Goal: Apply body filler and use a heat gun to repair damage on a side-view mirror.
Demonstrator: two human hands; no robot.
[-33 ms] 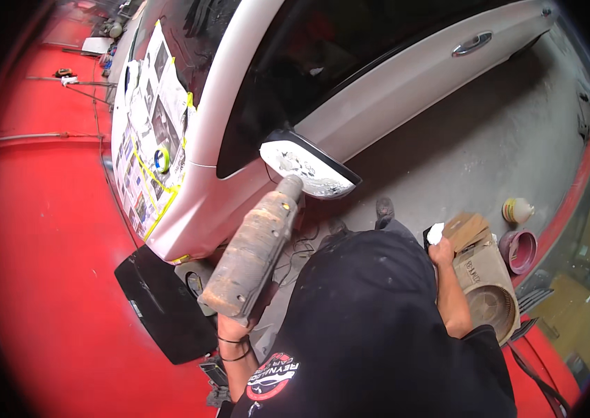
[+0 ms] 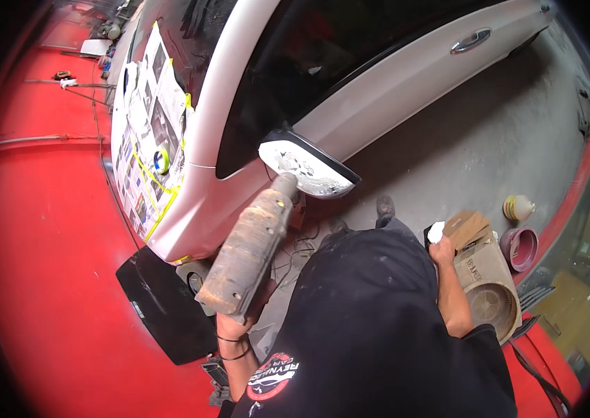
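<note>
My left hand is closed around the handle of a worn, brownish heat gun; the gun's body hides most of the fingers. Its nozzle points at the white-coated face of the car's side mirror, which has grey and dark patches. From this angle the nozzle tip overlaps the mirror's lower edge, and I cannot tell the gap. Low at my right side, my right hand is closed on a small white and black piece, too small to name surely.
Masking paper with yellow tape covers part of the white car; a tape roll rests there. A black panel leans near the front. At right stand a cardboard box, a pinkish tub and a white container.
The heat gun has shifted slightly left, its nozzle still by the mirror's lower edge. My right hand stays in nearly the same place.
</note>
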